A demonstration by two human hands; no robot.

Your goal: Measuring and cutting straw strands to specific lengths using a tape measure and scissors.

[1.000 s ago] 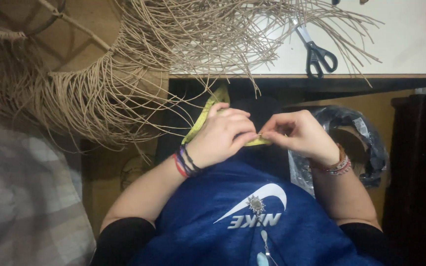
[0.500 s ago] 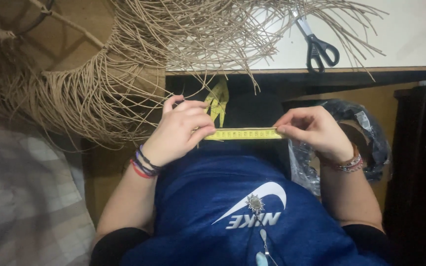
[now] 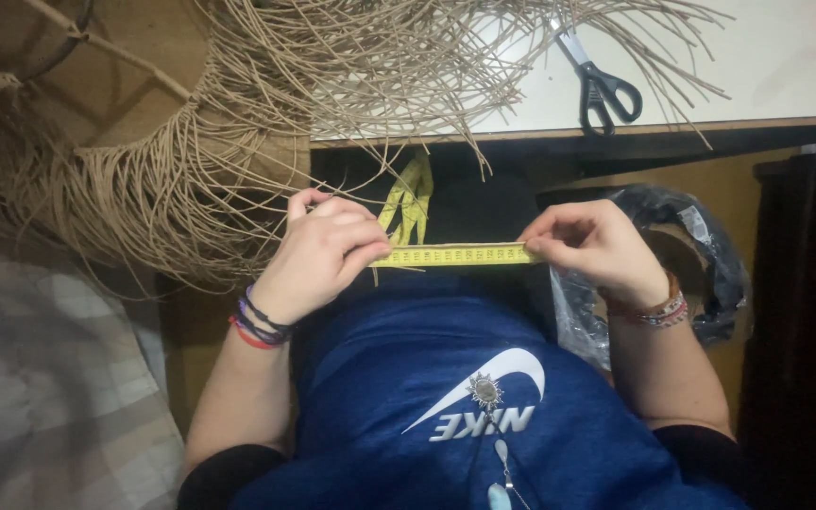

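We note the left hand and right hand each pinching an end of a yellow measuring tape, stretched level between them below the bench edge, beside tan cord strands.

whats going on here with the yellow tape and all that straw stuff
A person in a blue top holds a yellow measuring tape pulled straight between both hands, just under the table edge. The left hand pinches one end, and the rest of the tape loops up behind it; the right hand pinches the other end. A big woven piece of tan fibre with long loose strands hangs off the table beside the left hand. Black-handled scissors lie on the white tabletop, untouched.
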